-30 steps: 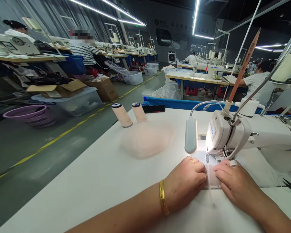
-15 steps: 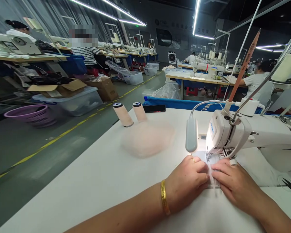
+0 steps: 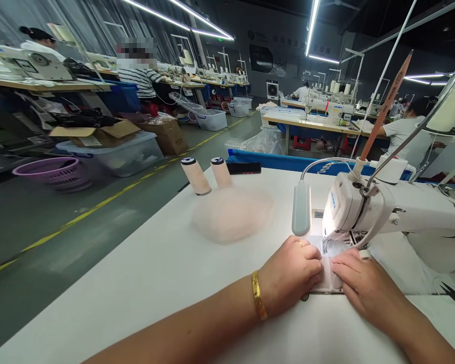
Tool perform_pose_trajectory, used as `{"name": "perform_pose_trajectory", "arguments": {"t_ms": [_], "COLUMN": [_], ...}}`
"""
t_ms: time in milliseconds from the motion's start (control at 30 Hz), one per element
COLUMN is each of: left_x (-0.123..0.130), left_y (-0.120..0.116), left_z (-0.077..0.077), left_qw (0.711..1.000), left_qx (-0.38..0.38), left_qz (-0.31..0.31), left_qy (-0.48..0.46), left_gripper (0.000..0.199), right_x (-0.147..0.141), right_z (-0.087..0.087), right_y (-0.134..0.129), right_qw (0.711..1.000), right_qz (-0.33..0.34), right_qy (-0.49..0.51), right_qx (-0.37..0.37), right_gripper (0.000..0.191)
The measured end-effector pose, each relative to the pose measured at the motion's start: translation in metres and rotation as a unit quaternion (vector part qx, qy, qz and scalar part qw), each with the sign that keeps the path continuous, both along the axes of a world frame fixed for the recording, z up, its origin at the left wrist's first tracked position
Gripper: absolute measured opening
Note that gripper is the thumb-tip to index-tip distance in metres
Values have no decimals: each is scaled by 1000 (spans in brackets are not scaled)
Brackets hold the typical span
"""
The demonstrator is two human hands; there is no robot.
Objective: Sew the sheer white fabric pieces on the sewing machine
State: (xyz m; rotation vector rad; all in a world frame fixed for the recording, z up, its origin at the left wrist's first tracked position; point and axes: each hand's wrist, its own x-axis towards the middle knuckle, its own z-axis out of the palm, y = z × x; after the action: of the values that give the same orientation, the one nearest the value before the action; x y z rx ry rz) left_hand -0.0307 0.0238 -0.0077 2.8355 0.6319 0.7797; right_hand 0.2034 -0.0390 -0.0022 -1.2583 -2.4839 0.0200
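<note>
Sheer white fabric [image 3: 329,275] lies under the needle area of a white sewing machine [image 3: 339,205]. My left hand [image 3: 293,273] is closed on the fabric's left side, fingers curled, with a gold bracelet on the wrist. On the right side of the fabric, my right hand [image 3: 369,283] presses with its fingers held together. A lit grey lamp [image 3: 302,208] hangs just behind my left hand. Blurred, sheer pinkish fabric [image 3: 233,215] rests on the white table [image 3: 147,283] further left.
Two thread cones [image 3: 196,177] and a dark phone [image 3: 244,168] stand or lie at the table's back edge. Black snips [image 3: 453,292] lie at the far right. A brown pencil [image 3: 389,103] rises above the machine. Co-workers sit at machines beyond.
The fabric strip between my hands has shortened and moved toward the needle, and now looks flatter. My left hand has shifted slightly left. The whole view has shifted a little.
</note>
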Motion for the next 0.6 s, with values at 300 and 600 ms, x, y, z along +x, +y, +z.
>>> {"name": "perform_pose_trajectory", "arguments": {"t_ms": [300,600], "left_x": [-1,-1], "left_y": [-12,-2], "left_z": [4,-3], "left_qw": [997,999], "left_qx": [10,8], "left_qz": [-65,-30], "left_qy": [35,18], "left_gripper": [17,20], "right_x": [-1,-2], "right_z": [5,-4], "right_y": [-8,-2], "right_qw": [996,1000], "right_qz": [58,20], "right_qy": [19,7], "right_qx": [-58,-12], "right_gripper": [32,35]}}
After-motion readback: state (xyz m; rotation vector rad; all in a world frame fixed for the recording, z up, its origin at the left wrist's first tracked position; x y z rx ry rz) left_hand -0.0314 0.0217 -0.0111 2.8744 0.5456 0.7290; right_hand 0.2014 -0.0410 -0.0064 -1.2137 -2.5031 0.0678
